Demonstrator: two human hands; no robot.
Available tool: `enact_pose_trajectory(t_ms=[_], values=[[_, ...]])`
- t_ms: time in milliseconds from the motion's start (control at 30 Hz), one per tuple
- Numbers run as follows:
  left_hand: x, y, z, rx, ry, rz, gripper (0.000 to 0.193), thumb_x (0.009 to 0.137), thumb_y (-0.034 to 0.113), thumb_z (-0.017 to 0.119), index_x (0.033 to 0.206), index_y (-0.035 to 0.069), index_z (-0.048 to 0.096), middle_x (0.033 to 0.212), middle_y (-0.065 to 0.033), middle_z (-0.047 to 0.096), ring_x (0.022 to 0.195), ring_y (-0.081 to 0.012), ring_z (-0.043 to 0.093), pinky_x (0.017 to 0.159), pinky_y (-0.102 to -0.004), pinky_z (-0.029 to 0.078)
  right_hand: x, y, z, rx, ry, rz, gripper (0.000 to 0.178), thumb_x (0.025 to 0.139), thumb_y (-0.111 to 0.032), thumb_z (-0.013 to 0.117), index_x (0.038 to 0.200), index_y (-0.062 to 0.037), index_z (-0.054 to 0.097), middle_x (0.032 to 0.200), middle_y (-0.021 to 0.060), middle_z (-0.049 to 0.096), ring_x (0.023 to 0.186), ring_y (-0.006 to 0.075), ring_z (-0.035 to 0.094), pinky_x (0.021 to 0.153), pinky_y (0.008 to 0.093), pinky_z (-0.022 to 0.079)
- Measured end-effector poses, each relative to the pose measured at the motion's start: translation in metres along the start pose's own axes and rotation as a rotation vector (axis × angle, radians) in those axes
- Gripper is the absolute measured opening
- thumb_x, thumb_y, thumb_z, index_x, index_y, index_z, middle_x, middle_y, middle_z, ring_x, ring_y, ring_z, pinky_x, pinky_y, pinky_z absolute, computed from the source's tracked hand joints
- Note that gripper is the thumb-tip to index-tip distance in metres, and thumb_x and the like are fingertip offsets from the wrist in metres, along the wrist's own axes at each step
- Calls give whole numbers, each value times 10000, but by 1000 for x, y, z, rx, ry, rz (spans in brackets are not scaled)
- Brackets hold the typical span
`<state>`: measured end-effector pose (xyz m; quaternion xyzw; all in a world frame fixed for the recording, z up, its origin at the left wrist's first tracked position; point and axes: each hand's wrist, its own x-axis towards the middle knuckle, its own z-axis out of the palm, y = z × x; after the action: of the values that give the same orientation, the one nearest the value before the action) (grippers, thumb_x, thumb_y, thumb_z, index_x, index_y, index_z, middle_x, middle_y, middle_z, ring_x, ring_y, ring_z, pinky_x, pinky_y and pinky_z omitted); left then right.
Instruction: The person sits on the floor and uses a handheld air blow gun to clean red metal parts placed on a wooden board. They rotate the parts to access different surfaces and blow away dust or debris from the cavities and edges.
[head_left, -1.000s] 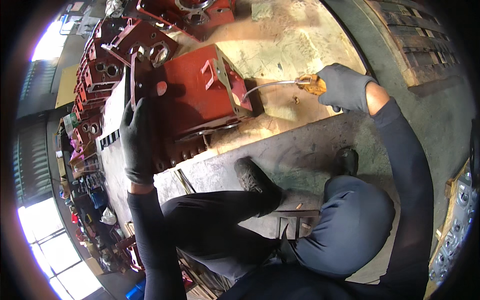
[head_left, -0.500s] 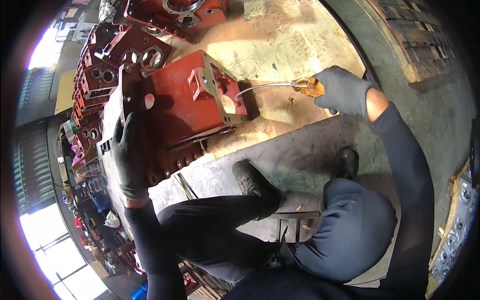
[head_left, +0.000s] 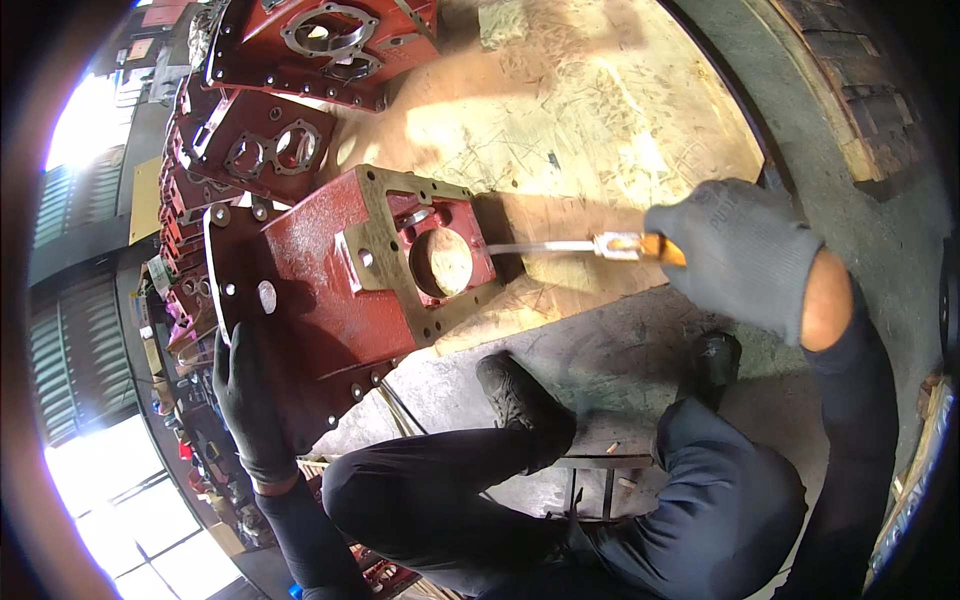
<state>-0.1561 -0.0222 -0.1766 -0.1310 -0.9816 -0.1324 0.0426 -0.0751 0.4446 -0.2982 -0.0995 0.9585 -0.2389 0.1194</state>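
A red cast-metal housing [head_left: 315,255] lies before me, its machined end face turned right and a round bore open in it. My left hand [head_left: 252,410], in a dark glove, grips the edge of the housing's flange at the left. My gloved right hand [head_left: 745,255] is closed around the orange handle of a tool with a slim metal rod [head_left: 618,246]. The rod, blurred by motion, points left and reaches the housing's end beside the bore. Whether its tip touches the metal I cannot tell. My palm hides part of the handle.
More red housings [head_left: 335,40] stand beyond and in a row at the left. A scratched wooden board [head_left: 570,90] bears the housing. My legs and shoes [head_left: 515,400] are close below it. Slatted wood [head_left: 840,80] lies at the far right.
The housing sits lower in view, with more of its end face and bore showing. My right hand and the tool have moved right and down; the rod looks straighter.
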Motion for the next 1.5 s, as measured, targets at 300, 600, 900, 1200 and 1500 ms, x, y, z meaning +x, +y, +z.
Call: enact_pose_trajectory(t_ms=[300, 600, 900, 1200, 1500], values=[[-3, 32, -3, 675, -40, 399, 414, 845, -70, 563, 1259, -62, 590, 1172, -232, 633, 1058, -406, 629, 901, -428, 528, -9, 16, -20, -109, -132, 19, 183, 784, -158, 767, 913, -66, 676, 749, 161, 647, 755, 331, 646, 752, 443, 497], [3, 39, 0, 516, -54, 299, 386, 911, -53, 535, 1292, -39, 588, 1083, -171, 639, 1015, -330, 638, 874, -390, 522, 0, 19, -25, -106, -199, 19, 177, 799, -169, 767, 913, -68, 676, 740, 148, 655, 722, 333, 651, 722, 442, 513], [0, 38, 1, 384, -54, 166, 370, 982, -25, 478, 1341, -29, 566, 1212, -166, 601, 1099, -286, 619, 926, -347, 497, 23, 25, -3, -61, -26, -92, 157, 840, -136, 697, 970, -54, 663, 790, 164, 667, 804, 337, 670, 773, 442, 520], [2, 36, -5, 700, -130, 169, 416, 925, -49, 496, 1328, -17, 591, 1300, -186, 603, 1214, -333, 579, 1030, -403, 450, 35, 26, 28, 102, 108, -121, 151, 847, -134, 706, 958, -50, 647, 774, 172, 670, 760, 339, 674, 739, 444, 523], [3, 25, -12, 728, -161, 324, 440, 894, -11, 569, 1334, -25, 582, 1309, -201, 612, 1211, -381, 580, 1032, -444, 450, 83, -2, 91, 389, 97, -163, 115, 873, -85, 588, 936, -15, 653, 887, 218, 696, 842, 374, 702, 755, 469, 544]])
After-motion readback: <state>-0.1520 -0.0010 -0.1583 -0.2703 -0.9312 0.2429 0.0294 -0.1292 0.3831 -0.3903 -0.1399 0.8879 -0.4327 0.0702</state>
